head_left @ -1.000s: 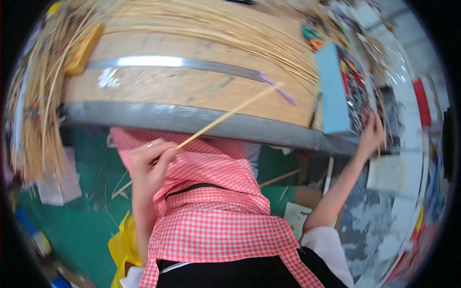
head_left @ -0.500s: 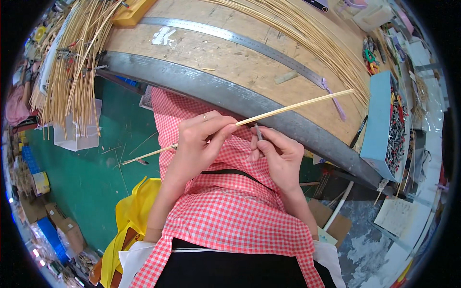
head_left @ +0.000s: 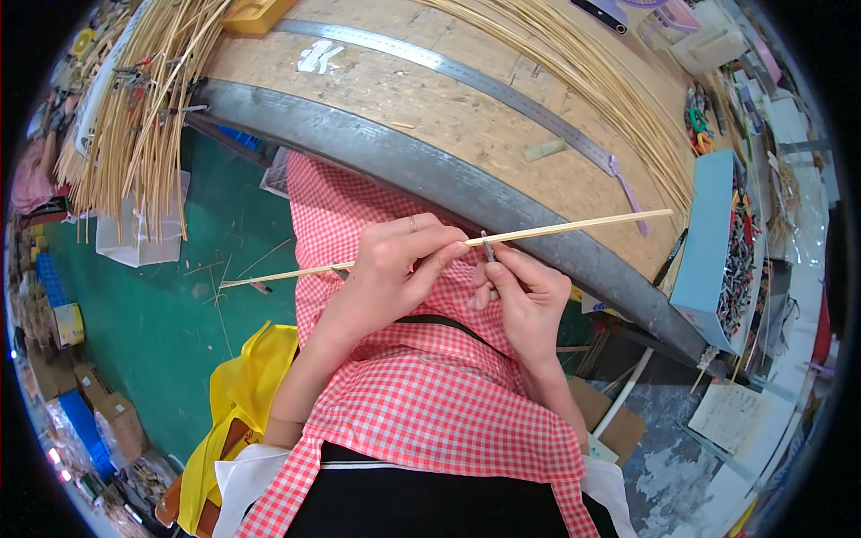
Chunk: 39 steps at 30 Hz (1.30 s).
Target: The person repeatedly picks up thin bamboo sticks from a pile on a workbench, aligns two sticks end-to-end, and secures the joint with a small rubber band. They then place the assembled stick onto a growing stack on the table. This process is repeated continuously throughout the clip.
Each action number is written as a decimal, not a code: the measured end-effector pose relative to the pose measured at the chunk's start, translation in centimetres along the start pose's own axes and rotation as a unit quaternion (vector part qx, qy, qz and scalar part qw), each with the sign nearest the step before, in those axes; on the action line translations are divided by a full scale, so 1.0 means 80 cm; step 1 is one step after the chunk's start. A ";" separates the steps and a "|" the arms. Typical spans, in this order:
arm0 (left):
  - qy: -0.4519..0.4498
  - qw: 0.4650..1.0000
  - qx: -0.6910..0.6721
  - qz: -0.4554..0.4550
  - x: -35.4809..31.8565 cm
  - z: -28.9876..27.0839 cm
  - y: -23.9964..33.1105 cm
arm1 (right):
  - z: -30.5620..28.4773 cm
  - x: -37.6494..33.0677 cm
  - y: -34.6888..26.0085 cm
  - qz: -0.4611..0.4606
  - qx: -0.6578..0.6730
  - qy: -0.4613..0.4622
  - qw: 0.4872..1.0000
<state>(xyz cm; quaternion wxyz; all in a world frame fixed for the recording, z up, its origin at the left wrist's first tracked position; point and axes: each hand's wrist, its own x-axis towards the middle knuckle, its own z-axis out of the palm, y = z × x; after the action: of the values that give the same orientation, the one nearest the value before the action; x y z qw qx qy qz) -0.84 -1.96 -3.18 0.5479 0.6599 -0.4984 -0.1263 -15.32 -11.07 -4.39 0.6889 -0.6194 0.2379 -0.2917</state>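
A long pale bamboo strip (head_left: 583,228), apparently several thin strips together, lies across the front of my apron, its right end slightly higher. My left hand (head_left: 399,269) is closed on it near the middle, thumb and fingers pinching. Just right of that, my right hand (head_left: 529,291) pinches a small grey metal clip (head_left: 487,247), whose tip meets the strip. Whether its jaws have closed round the strip I cannot tell. Left of my left hand, a second grey clip (head_left: 341,272) sits on the strip.
A wooden workbench (head_left: 377,94) with a dark metal edge lies ahead, bearing a steel ruler (head_left: 430,59) and long bamboo strips (head_left: 592,76). A blue box (head_left: 704,242) of small clips stands right. Clipped bamboo bundles (head_left: 166,117) hang over the left edge. Yellow cloth (head_left: 242,386) lies beside me.
The bamboo strip's right end has swung down, so it lies flatter. My left hand has shifted a little right, and the clip in my right hand now touches the strip.
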 end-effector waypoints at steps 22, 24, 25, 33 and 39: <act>-0.008 0.998 0.067 -0.001 0.005 -0.098 -0.003 | -0.206 0.002 -0.058 -0.116 0.219 0.220 0.943; 0.051 0.993 0.106 -0.024 0.002 -0.136 -0.005 | -0.246 -0.009 -0.073 -0.143 0.258 0.195 0.935; 0.061 0.987 0.147 -0.026 -0.002 -0.148 -0.008 | -0.265 -0.017 -0.077 -0.157 0.263 0.159 0.939; 0.016 0.983 0.184 -0.021 -0.005 -0.153 -0.031 | -0.352 -0.063 -0.092 -0.220 0.291 0.254 0.896; 0.121 0.981 0.150 -0.037 -0.004 -0.173 -0.011 | -0.330 -0.058 -0.099 -0.179 0.153 0.289 0.928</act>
<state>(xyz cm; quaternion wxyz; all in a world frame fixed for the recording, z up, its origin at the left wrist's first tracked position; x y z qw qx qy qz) 9.34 6.49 1.00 0.4941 0.7630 -0.4166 0.0106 -37.70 -27.23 0.17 0.6135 -0.4274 0.2642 -0.6092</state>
